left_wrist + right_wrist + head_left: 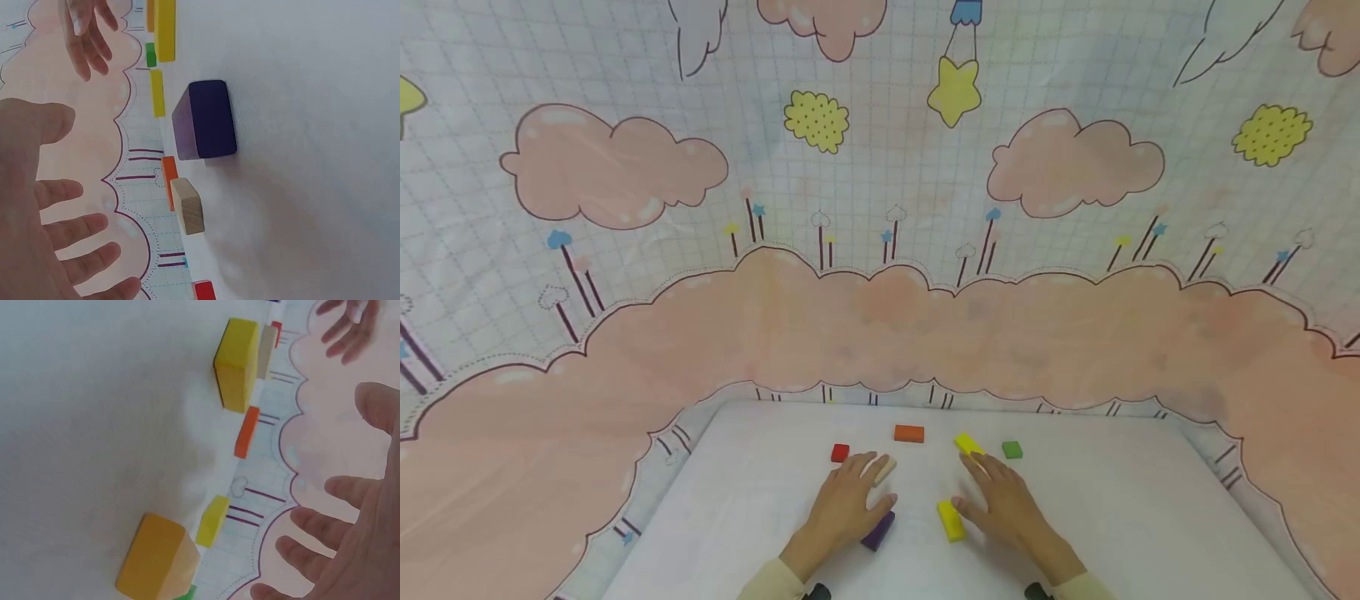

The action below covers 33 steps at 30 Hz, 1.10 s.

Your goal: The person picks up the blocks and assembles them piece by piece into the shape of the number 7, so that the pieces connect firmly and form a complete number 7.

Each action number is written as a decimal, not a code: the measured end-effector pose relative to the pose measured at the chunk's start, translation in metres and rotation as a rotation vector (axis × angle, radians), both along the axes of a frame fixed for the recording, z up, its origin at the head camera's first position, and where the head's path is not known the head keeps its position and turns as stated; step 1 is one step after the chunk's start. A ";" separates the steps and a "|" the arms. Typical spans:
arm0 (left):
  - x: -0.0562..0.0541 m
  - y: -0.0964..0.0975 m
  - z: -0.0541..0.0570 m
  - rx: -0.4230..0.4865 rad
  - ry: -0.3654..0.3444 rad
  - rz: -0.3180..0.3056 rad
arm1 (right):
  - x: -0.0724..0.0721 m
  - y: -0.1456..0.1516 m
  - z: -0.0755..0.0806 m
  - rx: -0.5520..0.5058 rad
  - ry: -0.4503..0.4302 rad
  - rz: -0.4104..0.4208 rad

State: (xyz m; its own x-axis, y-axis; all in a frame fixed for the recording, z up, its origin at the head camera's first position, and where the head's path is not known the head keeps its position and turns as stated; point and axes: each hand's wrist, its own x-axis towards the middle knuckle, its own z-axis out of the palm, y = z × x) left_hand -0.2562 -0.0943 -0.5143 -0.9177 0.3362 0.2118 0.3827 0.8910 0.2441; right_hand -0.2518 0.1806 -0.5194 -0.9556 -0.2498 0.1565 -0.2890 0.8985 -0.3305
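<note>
My left hand point(844, 504) hovers palm down with its fingers spread and nothing in its grasp. Close under its thumb lies a purple block point(878, 532), and a bare-wood block point(887, 472) shows past its fingertips. My right hand point(1006, 504) is likewise spread and holds nothing. Its thumb overlaps the edge of the near yellow block point(951, 522) in the head view, while its fingertips point at a farther yellow block point(967, 442). An amber block point(153, 556) appears below the right hand in the right wrist view; in the head view the hand hides it.
Beyond the hands, a red block point(840, 452), an orange block point(909, 433) and a green block point(1012, 450) lie on the white table point(737, 467). Behind the table hangs a cloth point(880, 325) printed with clouds and stars.
</note>
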 end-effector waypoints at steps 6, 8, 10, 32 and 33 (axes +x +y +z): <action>0.006 0.000 0.002 0.099 -0.115 0.024 | 0.004 -0.003 0.000 -0.136 -0.146 -0.053; 0.006 -0.002 0.001 0.155 -0.154 0.030 | 0.005 -0.004 0.001 -0.185 -0.198 -0.078; 0.007 -0.003 -0.001 0.202 -0.187 0.038 | 0.006 -0.005 0.001 -0.210 -0.229 -0.097; 0.015 -0.019 -0.012 0.529 -0.399 0.027 | 0.009 -0.017 -0.012 -0.384 -0.311 -0.206; 0.015 -0.019 -0.013 0.531 -0.398 0.022 | 0.009 -0.017 -0.012 -0.389 -0.311 -0.211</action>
